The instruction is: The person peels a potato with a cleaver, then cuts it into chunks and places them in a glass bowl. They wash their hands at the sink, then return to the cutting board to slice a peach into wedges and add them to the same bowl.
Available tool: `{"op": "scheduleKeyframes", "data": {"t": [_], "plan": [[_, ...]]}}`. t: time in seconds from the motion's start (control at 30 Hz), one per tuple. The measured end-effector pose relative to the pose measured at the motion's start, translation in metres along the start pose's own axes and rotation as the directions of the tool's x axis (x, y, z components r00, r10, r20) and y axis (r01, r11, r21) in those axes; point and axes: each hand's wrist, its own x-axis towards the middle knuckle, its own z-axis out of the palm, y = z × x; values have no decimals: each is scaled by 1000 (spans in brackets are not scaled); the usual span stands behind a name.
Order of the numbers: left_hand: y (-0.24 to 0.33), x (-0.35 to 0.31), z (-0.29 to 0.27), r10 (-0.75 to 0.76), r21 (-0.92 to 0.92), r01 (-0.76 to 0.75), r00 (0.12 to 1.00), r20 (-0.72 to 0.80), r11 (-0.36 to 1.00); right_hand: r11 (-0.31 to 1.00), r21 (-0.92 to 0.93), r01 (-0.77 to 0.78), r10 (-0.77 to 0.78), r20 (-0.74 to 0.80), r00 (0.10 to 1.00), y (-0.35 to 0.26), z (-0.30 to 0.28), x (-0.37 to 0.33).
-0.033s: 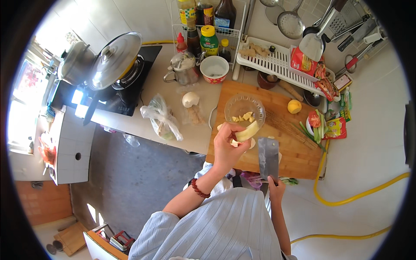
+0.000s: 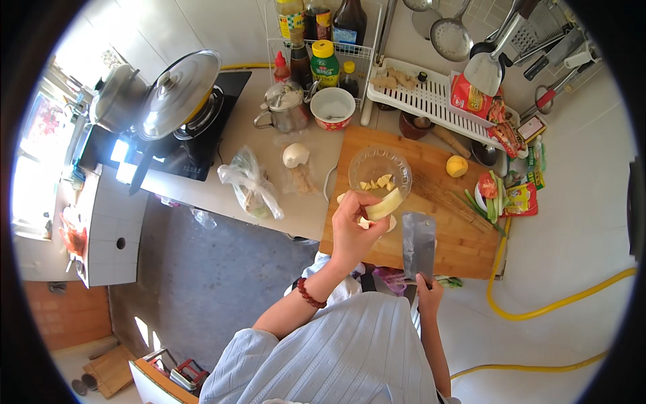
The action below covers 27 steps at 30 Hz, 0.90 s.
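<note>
Between the thumb and fingers of my left hand point(image 2: 354, 232) is a curved, pale yellow-green piece of peeled produce point(image 2: 385, 204); its exact kind I cannot tell. It is raised over the near side of a clear plastic bowl point(image 2: 369, 155) holding several yellow chunks point(image 2: 385, 180). My right hand point(image 2: 428, 296) grips a cleaver point(image 2: 418, 242) by its handle, the broad grey blade pointing away from me above the board's near edge. Under both hands lies the wooden cutting board point(image 2: 464, 252). Pale cut pieces point(image 2: 391, 223) rest on it, partly hidden by my left hand.
On the board's right sit a round yellow item point(image 2: 457, 165) and a small dish with a tomato piece point(image 2: 487, 184) and green stalks. To the left are a plastic bag point(image 2: 252, 185), a white bowl point(image 2: 333, 108) and a stove point(image 2: 232, 94). A yellow hose point(image 2: 531, 316) runs along the right.
The cleaver blade has shifted very slightly to the right. My left hand and the piece it holds look unmoved.
</note>
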Motion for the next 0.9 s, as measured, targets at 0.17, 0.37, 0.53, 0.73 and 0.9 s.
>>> {"op": "scheduleKeyframes", "data": {"t": [0.17,0.37,0.53,0.73,0.9], "plan": [[-5,0,3,-407,-369,400,911,62,839,991,136,0,-3,26,1000,-42,0,-7],[-18,7,-1,-771,-688,703,535,345,179,977,126,174,-176,2,984,-97,2,-12],[-19,6,3,-741,-695,718,487,462,38,871,-244,426,-446,-30,894,-129,0,-11],[-20,8,1,-766,-692,719,478,430,60,675,-435,595,-644,44,764,-167,6,-4],[-27,8,1,-706,-616,691,646,291,379,584,-510,631,-679,120,724,-179,9,3]]}}
